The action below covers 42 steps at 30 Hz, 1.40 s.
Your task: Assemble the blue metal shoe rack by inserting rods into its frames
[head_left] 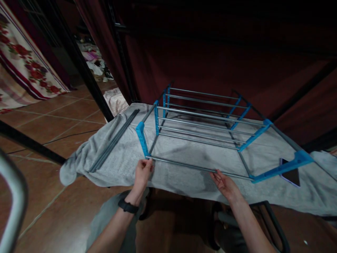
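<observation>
A rack frame of grey metal rods and blue plastic brackets lies across the grey cloth in front of me. My left hand (143, 173) is closed in a pinch at the left end of the front metal rod (181, 163), just below a blue bracket (142, 140). Further along the same rod, my right hand (224, 183) grips it lightly from below with its fingertips. The rod's right end meets another blue bracket (281, 168). Behind it, several parallel rods (202, 114) run between more brackets.
Several loose grey rods (114, 140) lie together on the cloth (123, 168) at the left. A phone (291, 175) rests near the right bracket. Black metal posts (86, 70) and a dark red curtain (210, 66) stand around the bed-like surface. A white curved tube (13, 196) is at far left.
</observation>
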### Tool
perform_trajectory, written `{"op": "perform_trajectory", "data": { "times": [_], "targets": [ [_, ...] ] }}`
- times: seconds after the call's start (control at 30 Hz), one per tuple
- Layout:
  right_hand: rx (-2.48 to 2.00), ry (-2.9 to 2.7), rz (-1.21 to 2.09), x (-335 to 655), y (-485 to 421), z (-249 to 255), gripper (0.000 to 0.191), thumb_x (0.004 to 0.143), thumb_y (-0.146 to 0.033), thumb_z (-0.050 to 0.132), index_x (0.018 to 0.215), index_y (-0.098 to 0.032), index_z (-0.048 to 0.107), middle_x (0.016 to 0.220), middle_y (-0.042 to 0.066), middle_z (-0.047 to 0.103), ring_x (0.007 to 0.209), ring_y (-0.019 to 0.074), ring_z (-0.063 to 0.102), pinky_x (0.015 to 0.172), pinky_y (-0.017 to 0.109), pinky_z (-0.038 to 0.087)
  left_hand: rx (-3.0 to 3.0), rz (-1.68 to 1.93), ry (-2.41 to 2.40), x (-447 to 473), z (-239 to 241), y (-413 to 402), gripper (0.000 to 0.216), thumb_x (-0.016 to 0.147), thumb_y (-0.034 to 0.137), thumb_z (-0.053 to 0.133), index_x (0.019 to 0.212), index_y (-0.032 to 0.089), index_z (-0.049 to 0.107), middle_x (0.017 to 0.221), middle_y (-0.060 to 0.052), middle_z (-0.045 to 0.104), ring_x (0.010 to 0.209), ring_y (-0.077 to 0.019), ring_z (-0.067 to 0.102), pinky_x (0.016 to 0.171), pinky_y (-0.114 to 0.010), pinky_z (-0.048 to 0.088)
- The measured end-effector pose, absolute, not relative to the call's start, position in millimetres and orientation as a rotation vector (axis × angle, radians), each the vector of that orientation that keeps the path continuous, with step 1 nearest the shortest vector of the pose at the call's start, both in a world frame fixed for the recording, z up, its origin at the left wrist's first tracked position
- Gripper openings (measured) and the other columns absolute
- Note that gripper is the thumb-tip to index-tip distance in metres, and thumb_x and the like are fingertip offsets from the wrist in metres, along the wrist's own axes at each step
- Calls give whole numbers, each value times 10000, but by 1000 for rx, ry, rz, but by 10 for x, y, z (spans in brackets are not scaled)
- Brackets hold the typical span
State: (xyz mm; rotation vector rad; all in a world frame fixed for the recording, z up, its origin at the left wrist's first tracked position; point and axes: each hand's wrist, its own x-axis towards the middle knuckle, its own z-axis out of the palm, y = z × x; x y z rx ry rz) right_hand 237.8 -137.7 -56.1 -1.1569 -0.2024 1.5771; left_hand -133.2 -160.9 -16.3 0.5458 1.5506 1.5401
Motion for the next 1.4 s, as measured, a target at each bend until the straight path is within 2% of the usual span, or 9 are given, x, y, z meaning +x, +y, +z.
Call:
{"op": "perform_trajectory", "data": {
  "times": [0.1,0.4,0.6,0.7,0.83,0.97,1.07,1.17,1.4],
  "targets": [
    [-1141,-208,1571,2374,-1378,-560,109,875,-69,574,838,-158,625,783,19,725,773,126,721,786,249,621,391,1505,1392,-1356,-195,-1566,158,906,235,537,802,120,569,817,-119,638,781,-186,646,793,-346,547],
    [-1191,-235,1546,2320,-1376,-589,107,886,-74,558,848,-149,625,771,27,722,732,128,719,738,237,624,162,1569,1205,-1188,-278,-1394,57,915,135,516,895,134,569,877,-107,684,766,-139,675,709,-246,565],
    [-1229,-287,1548,2361,-1388,-519,136,894,-87,533,819,-163,616,752,36,721,739,128,718,760,240,610,165,1612,1188,-1130,-300,-1407,46,909,168,553,947,155,576,921,-106,695,774,-131,675,721,-238,558],
    [-1371,-435,1609,2366,-1419,-481,153,920,-233,533,846,-146,634,835,105,738,780,170,723,738,280,610,185,1618,1208,-1125,-297,-1423,55,897,176,576,948,156,577,915,-110,694,736,-134,667,699,-251,559],
    [-1517,-805,1720,2193,-1474,-436,345,869,-462,584,885,-127,663,945,169,733,774,224,711,727,371,599,221,1649,1266,-1134,-339,-1417,71,855,184,635,894,142,594,805,-63,659,635,-106,618,633,-231,540],
    [-1379,-1386,1236,1749,-1482,-361,342,881,-484,531,910,-171,666,976,129,719,860,233,677,804,398,556,278,1690,1323,-1138,-390,-1400,227,736,280,771,809,139,608,695,-1,575,599,-99,570,562,-210,506],
    [-1276,-1863,653,1371,-1450,-326,291,929,-371,466,1108,-222,642,1152,101,673,1094,243,604,978,432,462,345,1684,1335,-1138,-407,-1393,360,631,385,839,751,137,607,687,-3,570,624,-112,568,560,-218,499],
    [-1261,-2239,251,1118,-1400,-362,367,932,-216,436,1277,-235,558,1219,100,639,1134,243,564,1021,444,410,387,1674,1342,-1148,-417,-1391,436,570,456,856,739,138,609,690,-4,573,631,-116,565,564,-224,491],
    [-1322,-2498,-6,1104,-1287,-514,517,874,-35,403,1327,-253,526,1113,81,651,1013,219,583,938,370,430,366,1610,1323,-1210,-473,-1383,414,571,417,860,720,129,603,681,-19,582,635,-130,595,577,-227,491]
  ]
}}
